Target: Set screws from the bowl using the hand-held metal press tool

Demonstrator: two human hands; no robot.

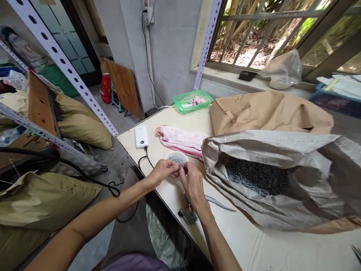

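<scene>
My left hand (164, 171) and my right hand (192, 179) meet just in front of a small white bowl (185, 157). Both have their fingertips pinched together; whatever is between them is too small to make out. Small shiny metal pieces (175, 158) fill the bowl. Under my right wrist lie a small device with a dark knob (181, 213) and a grey curved strip (221, 204), both partly covered by the arm. To the right, an open grey-lined sack (304, 141) holds a heap of dark, thin metal pieces (256, 177).
A white power bank (141, 137) with a black cable sits at the table's left edge. Behind the bowl lies a pink-striped cloth (183, 140), and farther back a green basket (193, 108). A brown paper sack (270, 111) stands near the window. Stuffed sacks (84, 128) lie left.
</scene>
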